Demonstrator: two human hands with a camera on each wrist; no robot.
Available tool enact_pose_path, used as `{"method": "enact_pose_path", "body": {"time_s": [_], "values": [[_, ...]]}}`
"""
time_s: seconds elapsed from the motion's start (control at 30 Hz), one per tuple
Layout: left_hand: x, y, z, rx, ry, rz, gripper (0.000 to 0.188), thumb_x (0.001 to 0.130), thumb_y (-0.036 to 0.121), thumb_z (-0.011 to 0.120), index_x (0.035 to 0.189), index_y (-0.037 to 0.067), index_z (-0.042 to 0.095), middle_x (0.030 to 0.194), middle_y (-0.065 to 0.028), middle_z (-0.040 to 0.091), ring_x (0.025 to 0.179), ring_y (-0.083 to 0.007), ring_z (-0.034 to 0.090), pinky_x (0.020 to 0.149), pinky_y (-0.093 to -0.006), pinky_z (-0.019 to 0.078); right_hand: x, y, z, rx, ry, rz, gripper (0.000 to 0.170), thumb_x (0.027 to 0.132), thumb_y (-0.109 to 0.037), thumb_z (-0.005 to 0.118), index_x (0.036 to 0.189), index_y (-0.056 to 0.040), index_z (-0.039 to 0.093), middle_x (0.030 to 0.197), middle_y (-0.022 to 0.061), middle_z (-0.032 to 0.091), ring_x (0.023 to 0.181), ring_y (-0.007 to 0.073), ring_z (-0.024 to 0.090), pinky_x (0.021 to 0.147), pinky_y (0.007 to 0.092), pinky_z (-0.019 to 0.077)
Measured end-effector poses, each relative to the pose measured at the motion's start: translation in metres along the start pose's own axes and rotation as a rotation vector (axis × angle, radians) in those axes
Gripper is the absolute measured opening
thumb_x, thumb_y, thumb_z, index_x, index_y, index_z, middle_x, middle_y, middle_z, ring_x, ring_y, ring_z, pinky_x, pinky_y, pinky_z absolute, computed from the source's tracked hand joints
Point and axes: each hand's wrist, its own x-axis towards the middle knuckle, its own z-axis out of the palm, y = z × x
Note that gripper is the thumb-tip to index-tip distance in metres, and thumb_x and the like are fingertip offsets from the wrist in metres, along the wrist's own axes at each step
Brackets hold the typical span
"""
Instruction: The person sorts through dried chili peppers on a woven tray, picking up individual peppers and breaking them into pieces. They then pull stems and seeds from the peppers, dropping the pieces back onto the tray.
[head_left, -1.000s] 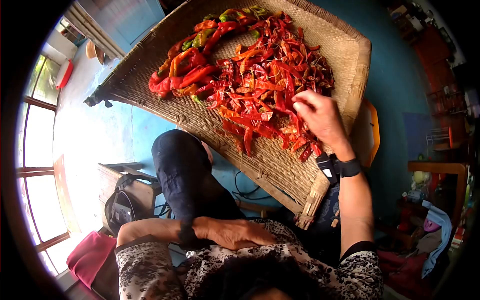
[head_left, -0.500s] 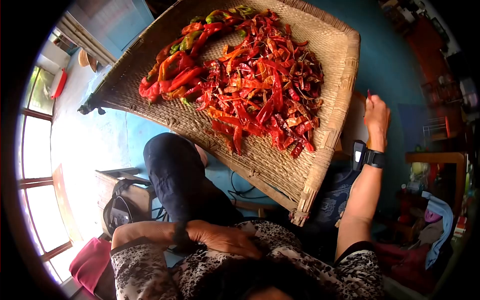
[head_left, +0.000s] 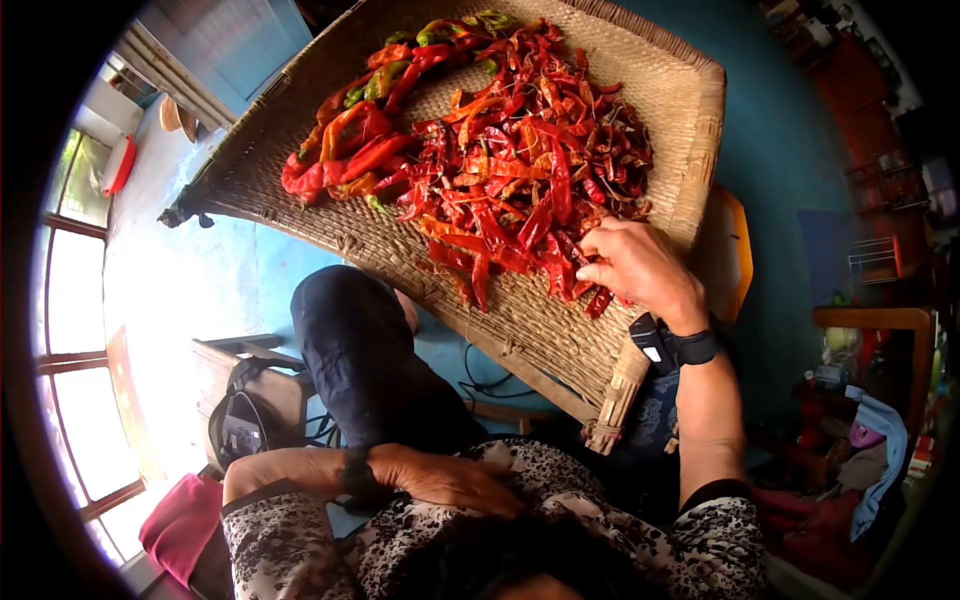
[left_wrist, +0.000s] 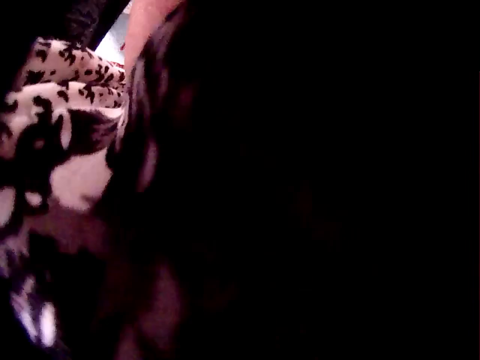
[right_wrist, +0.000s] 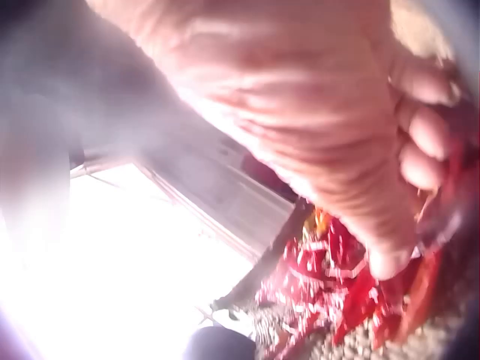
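Observation:
A big heap of dried red chilies [head_left: 540, 170] lies in a wide woven basket [head_left: 680, 170]. My right hand [head_left: 645, 265] is at the heap's near right edge, thumb and fingers bent down among the chilies. In the right wrist view the thumb [right_wrist: 390, 262] is right over red pods and the fingers [right_wrist: 424, 169] curl beside them; I cannot tell whether a chili is pinched. Larger, fresher red and green peppers [head_left: 370, 150] lie along the basket's left side. My left hand [head_left: 450, 485] rests on the patterned shirt [head_left: 560, 480], touching no chili. The left wrist view is mostly dark cloth.
Right of the basket, partly under its rim, is an orange-edged container [head_left: 738, 255]. My knee [head_left: 345, 310] is below the basket's near edge. A wooden stool [head_left: 275, 375] with a black bag [head_left: 240, 415] stands at left, by bright windows [head_left: 75, 290].
My right hand went from the heap out past the basket's right rim, holding a small red chili, and is now back at the heap without it. The left hand has hardly moved.

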Motion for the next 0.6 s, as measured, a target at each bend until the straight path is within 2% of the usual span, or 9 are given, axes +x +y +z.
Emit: {"method": "enact_pose_path", "body": {"time_s": [0.03,0.1,0.23,0.3,0.37,0.43,0.5,0.57,0.6], "values": [[-0.002,0.004,-0.002,0.006,0.009,0.013,0.046,0.103,0.029,0.028,0.136,-0.001,0.040,0.145,-0.0171,0.036,0.137,-0.0270,0.030,0.116,-0.0448,0.0096,-0.001,0.000,0.007,-0.063,-0.020,0.018,0.026,0.073,-0.017,0.073,0.090,-0.0023,0.062,0.082,0.0151,0.058,0.081,0.0347,0.058,0.068,0.0426,0.0465],[-0.001,0.007,-0.001,0.008,0.016,0.025,0.047,0.103,0.030,0.028,0.136,0.000,0.040,0.145,-0.0170,0.036,0.137,-0.0272,0.029,0.116,-0.0462,0.0098,-0.005,0.003,0.019,-0.124,0.195,-0.075,0.021,0.075,-0.015,0.071,0.085,-0.0019,0.057,0.083,0.0157,0.058,0.082,0.0354,0.058,0.068,0.0438,0.0458],[0.013,-0.009,0.003,0.147,0.046,0.026,0.049,0.103,0.032,0.027,0.138,0.000,0.038,0.145,-0.0171,0.036,0.137,-0.0260,0.029,0.115,-0.0502,0.0090,0.004,0.007,0.009,-0.167,0.138,0.002,0.018,0.077,-0.010,0.068,0.077,-0.0009,0.052,0.078,0.0156,0.056,0.072,0.0336,0.057,0.063,0.0422,0.0453],[0.015,0.002,-0.005,0.157,-0.036,0.057,0.048,0.103,0.031,0.026,0.138,0.000,0.037,0.144,-0.0173,0.038,0.136,-0.0263,0.032,0.114,-0.0513,0.0103,0.004,0.011,0.005,0.168,0.162,0.047,0.019,0.079,-0.007,0.065,0.072,-0.0007,0.048,0.068,0.0094,0.053,0.060,0.0232,0.053,0.055,0.0363,0.0436],[0.011,-0.016,0.003,0.118,-0.025,0.039,0.047,0.103,0.030,0.027,0.137,-0.001,0.039,0.142,-0.0175,0.040,0.134,-0.0270,0.035,0.114,-0.0500,0.0124,0.001,0.015,-0.003,0.443,0.266,0.104,0.011,0.084,-0.008,0.062,0.078,-0.0022,0.056,0.065,-0.0011,0.051,0.058,0.0049,0.046,0.050,0.0236,0.0382],[0.008,-0.017,0.003,0.079,-0.021,0.014,0.047,0.103,0.029,0.028,0.136,-0.002,0.040,0.141,-0.0176,0.041,0.132,-0.0277,0.037,0.113,-0.0486,0.0145,-0.006,0.029,-0.023,0.531,0.426,0.127,0.013,0.086,-0.015,0.064,0.088,-0.0018,0.063,0.065,0.0012,0.057,0.058,0.0080,0.050,0.054,0.0261,0.0423],[0.007,-0.005,-0.001,0.061,-0.002,-0.028,0.046,0.103,0.030,0.029,0.133,-0.003,0.044,0.138,-0.0171,0.046,0.129,-0.0286,0.042,0.113,-0.0450,0.0196,-0.021,0.053,-0.041,0.492,0.575,0.303,0.014,0.087,-0.015,0.062,0.093,-0.0016,0.064,0.065,0.0042,0.060,0.057,0.0093,0.051,0.054,0.0264,0.0426],[0.009,-0.004,-0.005,0.023,-0.006,-0.048,0.046,0.103,0.031,0.031,0.132,-0.002,0.046,0.136,-0.0163,0.047,0.128,-0.0288,0.043,0.112,-0.0433,0.0235,-0.035,0.082,-0.048,0.167,0.700,0.478,0.014,0.091,-0.013,0.060,0.088,0.0003,0.059,0.066,-0.0026,0.052,0.059,0.0039,0.046,0.052,0.0207,0.0381],[0.010,-0.003,-0.007,-0.014,-0.006,-0.067,0.046,0.102,0.032,0.032,0.131,-0.001,0.048,0.135,-0.0156,0.049,0.126,-0.0290,0.044,0.111,-0.0415,0.0275,-0.043,0.086,-0.052,-0.093,0.652,0.708,0.014,0.090,-0.013,0.060,0.093,0.0001,0.059,0.070,0.0015,0.056,0.061,0.0103,0.052,0.053,0.0267,0.0414]]}}
